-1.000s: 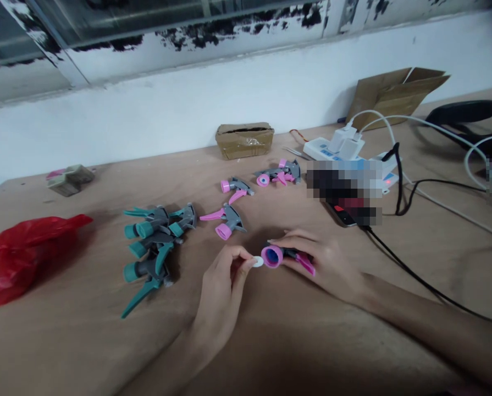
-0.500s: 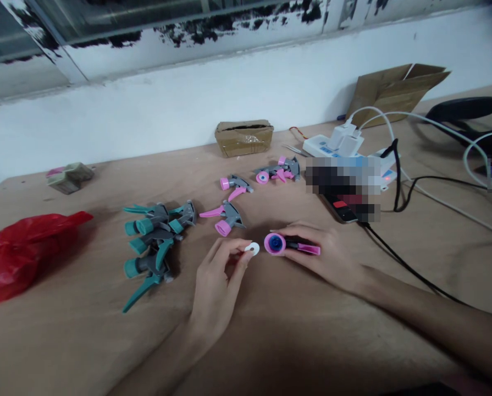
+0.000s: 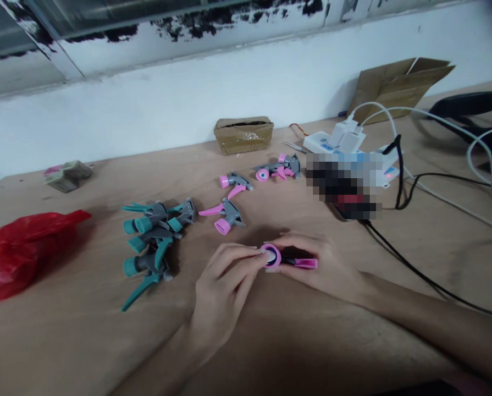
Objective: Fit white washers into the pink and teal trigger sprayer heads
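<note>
My right hand [image 3: 318,261] grips a pink and grey trigger sprayer head [image 3: 305,263], its round collar facing me and its pink trigger pointing right. At the mouth of the collar is a small white washer [image 3: 270,254]. The fingertips of my left hand [image 3: 225,280] are closed at the washer, pressing it against the inside of the collar and hiding part of it. Just beyond my hands lies another pink sprayer head [image 3: 225,214]. A pile of teal and grey sprayer heads [image 3: 155,236] is left of my left hand.
More pink sprayer heads [image 3: 278,168] lie farther back. A small cardboard box [image 3: 243,137] stands by the wall. At right are a power strip [image 3: 318,144], cables and a partly blurred phone. A red plastic bag [image 3: 35,247] and a greenish block [image 3: 67,176] are at left.
My left hand has moved right, bringing the white washer from beside the sprayer head into the mouth of its pink collar. My right hand keeps its hold, shifted slightly down.
</note>
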`<state>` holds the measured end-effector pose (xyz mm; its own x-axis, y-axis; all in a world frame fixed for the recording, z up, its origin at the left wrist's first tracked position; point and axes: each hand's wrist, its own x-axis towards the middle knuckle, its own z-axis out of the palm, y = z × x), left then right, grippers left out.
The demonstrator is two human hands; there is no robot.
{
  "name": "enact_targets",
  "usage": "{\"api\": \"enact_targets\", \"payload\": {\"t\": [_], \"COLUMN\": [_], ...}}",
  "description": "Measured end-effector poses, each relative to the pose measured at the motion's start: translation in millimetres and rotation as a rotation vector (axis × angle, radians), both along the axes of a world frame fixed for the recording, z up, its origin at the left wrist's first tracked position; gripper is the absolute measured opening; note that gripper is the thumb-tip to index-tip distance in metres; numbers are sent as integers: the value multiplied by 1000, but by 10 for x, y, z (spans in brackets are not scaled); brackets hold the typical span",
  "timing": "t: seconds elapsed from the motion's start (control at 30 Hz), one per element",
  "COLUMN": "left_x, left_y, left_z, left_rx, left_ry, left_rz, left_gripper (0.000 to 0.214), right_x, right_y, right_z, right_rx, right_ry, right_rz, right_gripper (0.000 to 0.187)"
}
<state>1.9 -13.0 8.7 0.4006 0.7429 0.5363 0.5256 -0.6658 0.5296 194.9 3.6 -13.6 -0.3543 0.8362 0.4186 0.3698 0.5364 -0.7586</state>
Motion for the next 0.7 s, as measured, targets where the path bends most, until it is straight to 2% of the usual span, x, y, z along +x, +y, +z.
{"api": "enact_targets", "payload": {"t": [0.23, 0.5, 0.7], "left_x": [23, 23, 47], "left_y": [-21, -32, -42], "left_z": [37, 32, 44], "left_rx": [-4, 48, 61], "left_ry": [50, 97, 150], "left_rz": [-4, -24, -37], "left_gripper": [26, 33, 31], "right_x": [19, 22, 27], "right_y": [9, -3, -3], "right_z": [-22, -11, -35], "right_rx": [22, -33, 79], "right_ry": [7, 9, -40], "right_rz": [-33, -13, -22], "right_gripper": [21, 23, 25]}}
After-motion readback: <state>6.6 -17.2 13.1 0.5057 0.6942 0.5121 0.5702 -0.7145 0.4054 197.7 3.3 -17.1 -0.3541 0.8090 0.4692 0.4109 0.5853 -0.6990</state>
